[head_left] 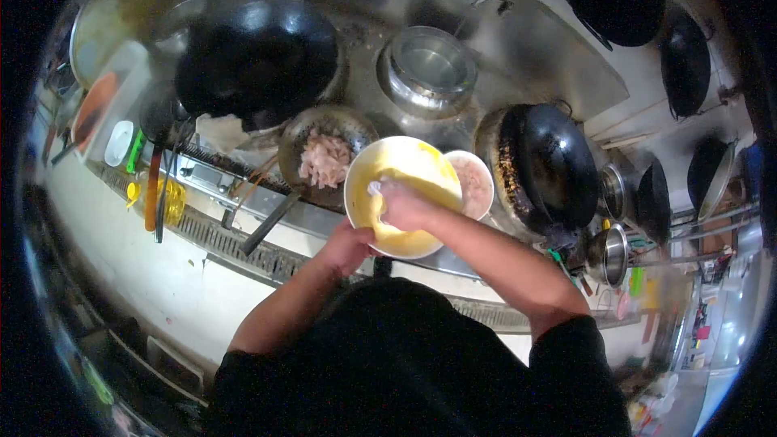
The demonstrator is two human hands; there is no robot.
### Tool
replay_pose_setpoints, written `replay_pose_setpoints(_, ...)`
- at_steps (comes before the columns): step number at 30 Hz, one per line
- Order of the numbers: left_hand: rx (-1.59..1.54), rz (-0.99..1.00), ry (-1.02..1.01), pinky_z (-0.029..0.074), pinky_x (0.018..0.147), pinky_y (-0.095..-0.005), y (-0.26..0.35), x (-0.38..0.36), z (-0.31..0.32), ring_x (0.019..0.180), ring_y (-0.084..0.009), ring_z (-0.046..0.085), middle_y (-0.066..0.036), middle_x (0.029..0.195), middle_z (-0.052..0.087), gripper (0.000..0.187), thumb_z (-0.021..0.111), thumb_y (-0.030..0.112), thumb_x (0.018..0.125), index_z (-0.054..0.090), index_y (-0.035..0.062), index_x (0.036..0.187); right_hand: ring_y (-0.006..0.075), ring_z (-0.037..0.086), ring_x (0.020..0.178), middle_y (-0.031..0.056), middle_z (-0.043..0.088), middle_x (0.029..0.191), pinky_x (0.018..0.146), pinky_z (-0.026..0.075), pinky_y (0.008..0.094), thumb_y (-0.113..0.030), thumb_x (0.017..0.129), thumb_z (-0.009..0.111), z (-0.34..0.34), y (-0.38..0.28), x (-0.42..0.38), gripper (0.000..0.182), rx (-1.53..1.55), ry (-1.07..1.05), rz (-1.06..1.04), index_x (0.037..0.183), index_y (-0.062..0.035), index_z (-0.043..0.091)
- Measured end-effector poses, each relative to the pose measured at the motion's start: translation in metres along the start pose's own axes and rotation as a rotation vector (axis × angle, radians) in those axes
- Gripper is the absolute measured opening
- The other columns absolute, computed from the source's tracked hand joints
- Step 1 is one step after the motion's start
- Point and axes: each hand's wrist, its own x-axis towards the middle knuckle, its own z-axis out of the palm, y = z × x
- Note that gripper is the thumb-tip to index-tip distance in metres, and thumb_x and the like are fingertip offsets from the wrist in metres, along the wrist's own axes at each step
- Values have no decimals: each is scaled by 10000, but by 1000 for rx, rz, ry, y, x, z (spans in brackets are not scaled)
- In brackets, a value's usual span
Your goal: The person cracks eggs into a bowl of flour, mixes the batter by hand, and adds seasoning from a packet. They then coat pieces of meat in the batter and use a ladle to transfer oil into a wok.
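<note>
My left hand (350,248) grips the lower left rim of a white bowl (353,202) with yellow stuff spread over its inside. My right hand (401,204) reaches down into that bowl, its fingers closed around a small whitish thing (375,188) that I cannot make out. Left of the bowl, a round long-handled strainer or pan (293,133) holds pale pink sliced meat (325,159). Partly behind the bowl on the right, a smaller white bowl (489,180) contains more pink meat (472,184).
A big black wok (257,61) is at the upper left, a metal pot of liquid (433,63) at the back. Another black wok (558,166) stands at the right. The strainer's handle (271,224) points toward the front edge. An oil bottle (171,202) is at the left.
</note>
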Motion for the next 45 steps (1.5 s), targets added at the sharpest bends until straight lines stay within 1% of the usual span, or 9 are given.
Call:
replay_pose_setpoints(3,54,23,-23,485,861,-467,-8,5,-4,1033,-298,569,-129,1151,563,582,643,65,708,419,10,1242,333,557,993,237,570,1066,855,430,376,-108,724,668,-38,0,1,506,334,-331,348,1173,40,487)
replay_pose_setpoints(5,75,55,-11,487,859,-467,-9,6,1,1034,-297,569,-129,1157,561,593,645,63,707,411,12,1251,293,608,839,206,594,1009,746,469,366,-76,712,676,-69,-6,-1,427,478,-256,459,1092,57,532)
replay_pose_setpoints(7,32,57,33,560,688,-385,-1,6,5,902,-258,626,-138,1077,591,507,578,3,735,430,8,1220,327,610,801,208,605,965,734,475,386,-94,732,646,-86,4,-5,355,262,-98,239,1042,57,562)
replay_pose_setpoints(10,111,41,60,560,706,-389,-2,13,-11,915,-262,624,-143,1094,584,529,587,6,734,416,9,1235,400,572,901,273,590,947,810,451,433,-144,724,602,-131,-13,-12,328,82,-95,173,966,76,574)
replay_pose_setpoints(20,73,53,38,546,756,-425,11,12,-1,954,-282,611,-146,1120,570,598,589,46,724,364,22,1277,399,587,829,270,593,848,768,465,446,-164,759,576,-208,-68,-32,246,-88,28,180,836,68,602)
replay_pose_setpoints(30,64,-1,1,548,733,-379,3,14,-4,925,-266,615,-129,1104,582,548,573,63,724,408,18,1245,390,586,831,264,592,884,762,463,437,-209,784,570,-81,3,-14,288,396,-40,269,872,65,596)
replay_pose_setpoints(33,28,3,-46,547,749,-389,4,10,-1,935,-268,610,-129,1107,578,568,594,78,709,408,18,1243,389,570,907,264,586,960,827,445,431,-203,779,579,-56,24,-16,343,297,132,270,1008,52,574)
replay_pose_setpoints(36,9,2,-76,540,774,-407,6,6,6,949,-273,604,-126,1116,573,602,622,99,690,404,24,1246,387,546,984,268,570,1030,896,408,433,-182,756,599,-67,9,-11,420,145,11,360,1110,36,539)
replay_pose_setpoints(45,26,-49,-78,505,830,-478,-2,2,7,1034,-293,571,-129,1148,565,677,722,181,669,415,15,1249,350,556,1000,245,589,1018,878,429,382,-152,695,664,-28,0,-2,412,35,-259,244,1053,30,572)
